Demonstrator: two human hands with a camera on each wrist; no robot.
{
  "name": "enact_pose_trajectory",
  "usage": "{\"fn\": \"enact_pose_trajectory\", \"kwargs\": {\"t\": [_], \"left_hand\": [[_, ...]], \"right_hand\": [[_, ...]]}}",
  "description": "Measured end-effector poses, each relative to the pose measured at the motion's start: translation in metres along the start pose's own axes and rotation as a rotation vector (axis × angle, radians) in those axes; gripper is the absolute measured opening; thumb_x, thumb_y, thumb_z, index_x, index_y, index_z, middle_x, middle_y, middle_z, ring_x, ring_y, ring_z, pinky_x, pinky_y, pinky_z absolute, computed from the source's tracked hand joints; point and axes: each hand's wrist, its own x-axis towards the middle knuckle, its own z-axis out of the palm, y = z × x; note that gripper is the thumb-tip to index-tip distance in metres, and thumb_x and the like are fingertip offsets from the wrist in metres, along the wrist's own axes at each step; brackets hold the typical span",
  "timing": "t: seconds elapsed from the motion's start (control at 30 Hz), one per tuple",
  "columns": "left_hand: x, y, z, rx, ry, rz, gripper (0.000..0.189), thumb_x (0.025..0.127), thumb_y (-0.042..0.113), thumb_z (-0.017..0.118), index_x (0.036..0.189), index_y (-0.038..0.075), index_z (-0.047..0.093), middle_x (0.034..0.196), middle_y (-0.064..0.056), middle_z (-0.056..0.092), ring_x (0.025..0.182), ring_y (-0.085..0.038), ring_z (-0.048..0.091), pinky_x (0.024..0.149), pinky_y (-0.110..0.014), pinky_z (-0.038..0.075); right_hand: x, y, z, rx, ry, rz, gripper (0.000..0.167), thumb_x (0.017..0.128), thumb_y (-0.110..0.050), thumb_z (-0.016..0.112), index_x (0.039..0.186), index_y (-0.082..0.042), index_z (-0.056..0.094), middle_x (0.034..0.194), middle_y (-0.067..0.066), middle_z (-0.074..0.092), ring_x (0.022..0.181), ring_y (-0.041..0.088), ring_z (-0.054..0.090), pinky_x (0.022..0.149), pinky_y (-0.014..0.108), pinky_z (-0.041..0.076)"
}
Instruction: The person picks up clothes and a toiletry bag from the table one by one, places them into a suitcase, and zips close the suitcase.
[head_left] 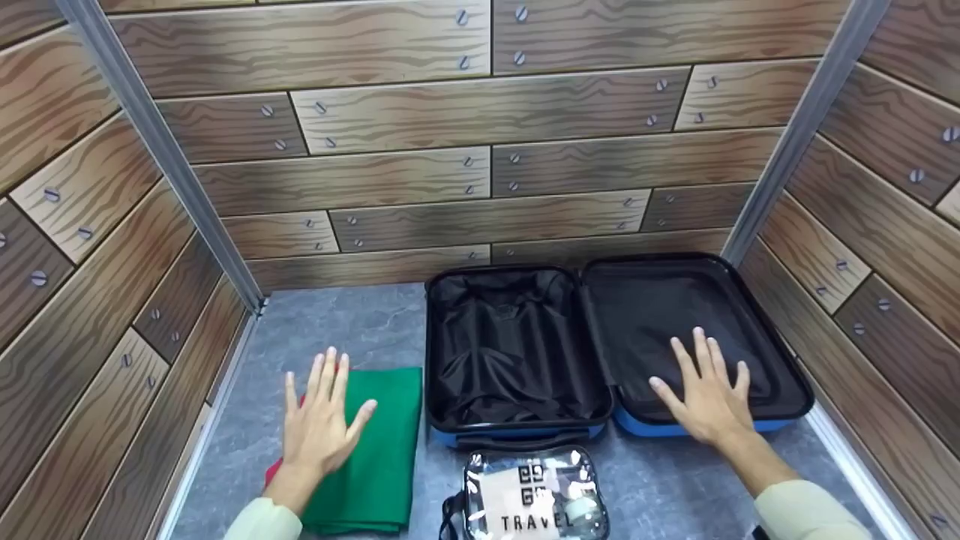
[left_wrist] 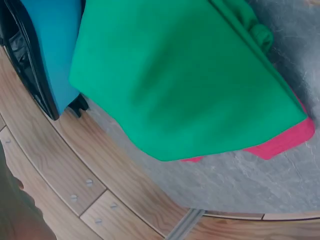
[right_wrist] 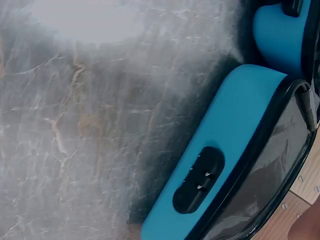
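My left hand (head_left: 321, 420) is held with fingers straight and spread over folded green cloth (head_left: 386, 442), holding nothing. Red cloth (left_wrist: 285, 142) peeks out from beneath the green. At the right, my right hand (head_left: 711, 397) is spread in the same way over one half of an opened blue suitcase (head_left: 652, 424), also holding nothing. The suitcase's black-lined left half (head_left: 499, 352) shows bare, creased lining. In the right wrist view, the blue side carries a black combination lock (right_wrist: 199, 180). A clear pouch (head_left: 536, 495) marked TRAVEL, with things inside, lies in front of the suitcase.
Everything lies on a grey marbled surface (head_left: 337, 322). Wood-patterned panels (head_left: 390, 120) enclose it at the back and both sides, with metal posts (head_left: 169, 165) at the corners. The pouch's black strap (head_left: 450, 514) trails to its left.
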Motion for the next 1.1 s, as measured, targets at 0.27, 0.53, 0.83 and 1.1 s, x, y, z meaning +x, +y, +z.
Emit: {"fn": "enact_pose_trajectory", "kwargs": {"t": [0.27,0.53,0.83,1.1], "left_hand": [[0.003,0.023,0.010,0.048,-0.012,0.021,0.084,0.096,0.065,0.041,0.158,0.011,0.027,0.166,-0.009,0.022,0.154,-0.029,0.018,0.121,-0.059,0.002],[0.004,0.038,0.017,0.051,0.027,0.024,0.085,0.095,0.062,0.047,0.158,0.010,0.025,0.166,-0.008,0.022,0.153,-0.029,0.021,0.120,-0.062,0.007],[-0.015,0.092,0.056,-0.063,0.135,0.208,0.087,0.098,0.070,0.027,0.153,0.003,0.034,0.156,-0.020,0.039,0.143,-0.039,0.038,0.115,-0.063,0.022],[-0.063,0.169,0.130,-0.056,0.241,0.540,0.083,0.093,0.065,0.044,0.146,0.001,0.045,0.152,-0.020,0.043,0.138,-0.036,0.042,0.115,-0.051,0.026]], "right_hand": [[0.004,0.004,0.039,0.039,-0.010,-0.017,0.077,0.099,-0.059,0.044,0.157,-0.012,0.027,0.168,0.014,0.002,0.153,0.041,0.004,0.110,0.076,0.002],[0.017,0.003,0.047,0.064,0.113,-0.001,0.061,0.099,-0.051,0.050,0.137,-0.003,0.046,0.144,0.023,0.033,0.133,0.046,0.028,0.102,0.069,0.019],[0.019,0.004,0.058,0.052,0.027,-0.013,0.068,0.100,-0.052,0.047,0.149,-0.006,0.038,0.157,0.022,0.025,0.144,0.045,0.021,0.107,0.070,0.016],[-0.001,0.006,0.068,0.027,-0.214,0.037,0.070,0.103,-0.060,0.026,0.154,-0.012,0.037,0.163,0.019,0.023,0.149,0.046,0.015,0.110,0.074,0.009]]}}
